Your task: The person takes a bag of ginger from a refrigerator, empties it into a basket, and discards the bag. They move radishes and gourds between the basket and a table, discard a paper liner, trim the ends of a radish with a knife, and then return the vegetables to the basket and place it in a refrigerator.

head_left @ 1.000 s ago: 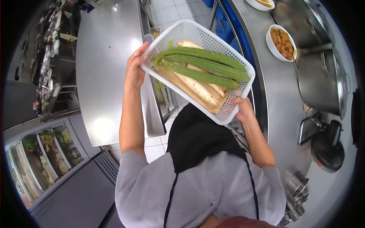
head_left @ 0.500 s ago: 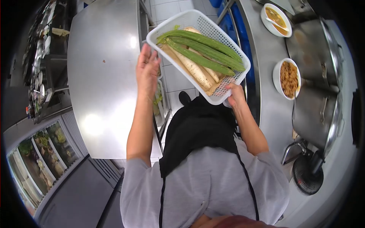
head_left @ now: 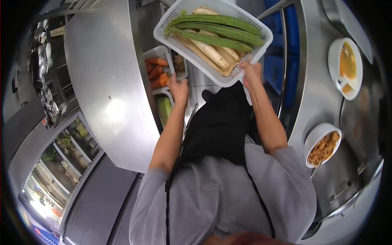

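Note:
My right hand (head_left: 252, 75) grips the near right corner of a white perforated plastic basket (head_left: 218, 79), tilted in the air. Long ridged green gourds (head_left: 216, 30) lie in it across white radishes (head_left: 210, 53), over brown paper. Lower and to the left, my left hand (head_left: 178, 87) is closed at the near rim of a white basket of carrots (head_left: 157, 70), beside the steel table. Its fingertips reach just inside that rim, partly hidden by the hand.
A steel table (head_left: 102, 73) stands on the left. Below its edge sit a container with a green vegetable (head_left: 164, 109) and another holding brown pieces (head_left: 179, 63). On the right counter are a soup bowl (head_left: 347, 69) and a bowl of brown food (head_left: 324, 149). Blue bins (head_left: 273, 77) stand beneath.
My left hand has come away from the gourd basket's left side and gone down to the carrot basket. My right hand keeps its hold on the gourd basket. The view has turned.

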Available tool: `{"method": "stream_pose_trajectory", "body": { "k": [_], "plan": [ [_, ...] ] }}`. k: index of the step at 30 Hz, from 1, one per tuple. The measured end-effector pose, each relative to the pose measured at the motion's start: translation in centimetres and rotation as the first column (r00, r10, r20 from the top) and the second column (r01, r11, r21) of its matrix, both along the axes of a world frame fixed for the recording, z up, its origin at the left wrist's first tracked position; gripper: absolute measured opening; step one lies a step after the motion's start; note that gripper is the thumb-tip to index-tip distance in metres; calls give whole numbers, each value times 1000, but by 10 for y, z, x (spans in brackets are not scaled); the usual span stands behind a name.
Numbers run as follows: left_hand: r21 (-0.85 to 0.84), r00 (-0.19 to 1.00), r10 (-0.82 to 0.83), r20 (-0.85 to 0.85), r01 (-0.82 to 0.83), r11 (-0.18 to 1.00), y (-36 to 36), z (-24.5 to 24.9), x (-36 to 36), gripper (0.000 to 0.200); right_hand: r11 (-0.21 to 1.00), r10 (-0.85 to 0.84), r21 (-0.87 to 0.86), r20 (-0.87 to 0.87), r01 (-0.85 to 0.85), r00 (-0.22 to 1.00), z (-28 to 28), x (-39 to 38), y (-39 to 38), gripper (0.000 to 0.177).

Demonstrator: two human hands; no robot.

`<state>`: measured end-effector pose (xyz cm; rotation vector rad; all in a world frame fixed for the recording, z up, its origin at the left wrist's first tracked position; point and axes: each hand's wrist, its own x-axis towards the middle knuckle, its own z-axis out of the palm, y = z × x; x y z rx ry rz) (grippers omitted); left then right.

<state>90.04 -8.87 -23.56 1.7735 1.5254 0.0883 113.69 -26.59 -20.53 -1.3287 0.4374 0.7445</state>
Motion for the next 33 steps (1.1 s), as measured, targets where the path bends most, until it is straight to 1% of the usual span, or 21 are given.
{"method": "stream_pose_trajectory", "body": {
  "k": [1,2,3,5,6,9,10,12,13,15,16,17,19,22,26,28,30,31,33],
  "plan": [
    [155,995,-25,-98,40,987,3,-12,2,72,1000,16,2,-11,-16,1000,-4,6,12,29],
    [302,980,-39,-196,98,948,6,-23,3,74,1000,29,3,-19,-29,999,-2,12,24,29],
    [341,960,-53,-274,148,928,5,-32,-2,73,999,35,2,-23,-35,999,-2,14,29,29],
    [417,906,-47,-420,239,877,14,-37,5,73,993,116,-8,-21,-116,993,-18,29,50,28],
    [146,896,-57,-440,134,980,28,-41,4,66,986,164,-18,-38,-164,986,-31,35,64,28],
    [85,875,-82,-477,139,987,41,-35,9,51,949,313,-34,-13,-313,950,-32,52,99,37],
    [78,850,-115,-514,180,981,19,-30,11,45,948,319,-12,5,-319,948,-30,56,81,35],
    [71,800,-134,-584,215,974,28,-26,15,36,892,444,-112,23,-439,896,-63,75,111,34],
    [86,806,-138,-576,228,970,30,-29,15,34,855,503,-160,30,-493,864,-75,82,121,33],
    [118,815,-143,-561,249,961,32,-31,11,30,776,606,-234,20,-586,795,-49,104,149,31],
    [106,809,-146,-569,248,963,33,-31,10,30,730,655,-270,14,-628,756,-40,109,164,30],
    [93,804,-163,-572,261,961,15,-29,11,29,753,644,-210,43,-623,764,-49,106,153,29],
    [94,808,-168,-565,265,960,19,-32,10,29,775,632,-86,108,-626,767,-83,99,182,28],
    [117,822,-176,-541,281,953,14,-34,6,29,711,698,-162,38,-684,715,-81,85,223,26],
    [133,829,-174,-531,284,949,15,-29,8,28,740,673,-92,76,-667,736,-78,51,285,26],
    [144,841,-166,-515,276,950,15,-30,6,29,664,747,-128,68,-737,661,-116,26,327,36],
    [146,857,-167,-487,269,952,17,-32,2,30,641,755,-186,-22,-744,656,-120,16,356,40],
    [135,853,-171,-493,269,954,16,-32,1,31,602,775,-186,-97,-776,624,-116,17,366,41],
    [113,846,-176,-503,266,957,15,-30,2,32,640,748,-254,-9,-725,663,-110,11,381,43]
  ]
}}
